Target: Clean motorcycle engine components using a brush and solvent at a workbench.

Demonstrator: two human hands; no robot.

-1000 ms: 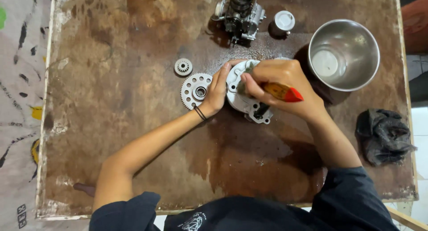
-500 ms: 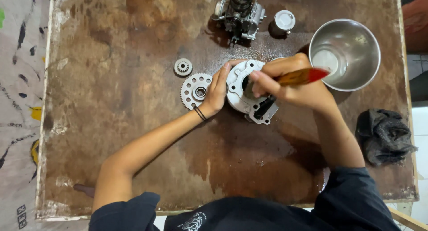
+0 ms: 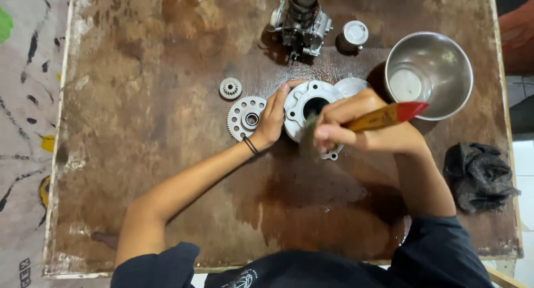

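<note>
A round silver metal housing (image 3: 307, 107) with a dark centre hole lies on the stained brown table (image 3: 139, 171). My left hand (image 3: 272, 120) presses against its left rim and steadies it. My right hand (image 3: 356, 128) grips a paintbrush (image 3: 384, 117) with a yellow wooden handle and a red tip. The dark bristles sit on the lower part of the housing and look blurred. The handle points right toward a steel bowl (image 3: 429, 74).
A large toothed gear (image 3: 245, 118) and a small gear (image 3: 230, 88) lie left of the housing. A dark engine part (image 3: 300, 22) and a small round cap (image 3: 354, 34) stand at the far edge. A black rag (image 3: 477, 177) lies at the right.
The brush handle swung from pointing down-right to pointing right and slightly up, and the bristles moved lower on the housing. My left hand stayed on the rim.
</note>
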